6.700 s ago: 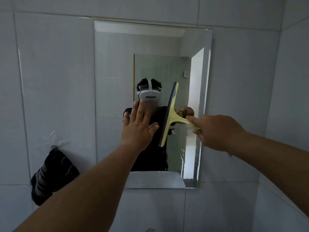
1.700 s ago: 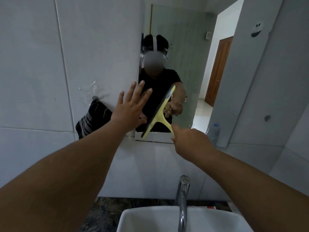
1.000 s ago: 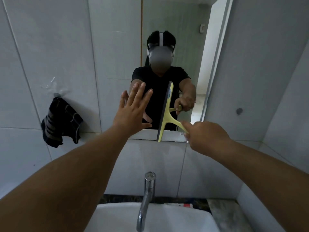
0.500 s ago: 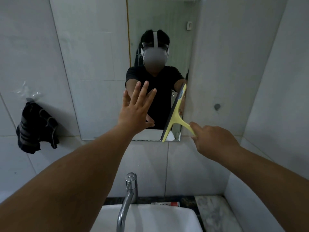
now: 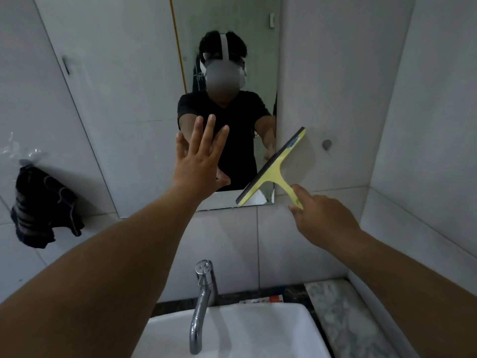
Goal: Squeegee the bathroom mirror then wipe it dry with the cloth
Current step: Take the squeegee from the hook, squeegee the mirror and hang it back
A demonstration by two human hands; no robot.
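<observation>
The right hand [image 5: 324,219] grips the yellow handle of the squeegee [image 5: 273,167], whose blade slants across the lower right corner of the mirror [image 5: 144,104]. Half a second ago the blade lay fully on the glass; now its upper end has slid past the mirror's right edge onto the tiled wall [image 5: 343,86]. The left hand [image 5: 200,161] stays flat against the glass with fingers spread wide, just left of the blade. The dark striped cloth [image 5: 42,205] hangs on the wall well to the left of the left hand. Below both hands are the tap [image 5: 202,301] and white sink [image 5: 258,329].
</observation>
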